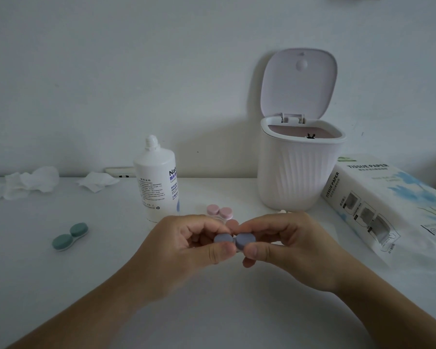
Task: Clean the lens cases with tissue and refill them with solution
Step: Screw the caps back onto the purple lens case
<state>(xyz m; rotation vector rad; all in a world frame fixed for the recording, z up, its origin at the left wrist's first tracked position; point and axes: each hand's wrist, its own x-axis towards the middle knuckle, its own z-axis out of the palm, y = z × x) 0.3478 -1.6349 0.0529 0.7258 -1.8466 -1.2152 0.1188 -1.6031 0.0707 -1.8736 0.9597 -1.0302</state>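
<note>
Both my hands hold a purple lens case (234,240) above the table's middle. My left hand (186,243) pinches its left cap and my right hand (285,243) pinches its right cap. Behind them a pink lens case (220,212) lies on the table, partly hidden by my fingers. A green lens case (69,236) lies capped at the left. The white solution bottle (157,180) stands uncapped behind my left hand. A pack of tissue paper (393,207) lies at the right.
A small white bin (297,170) with its lid raised stands at the back right. Two crumpled tissues (32,183) (97,182) lie at the back left against the wall. A wall socket (120,172) sits behind the bottle.
</note>
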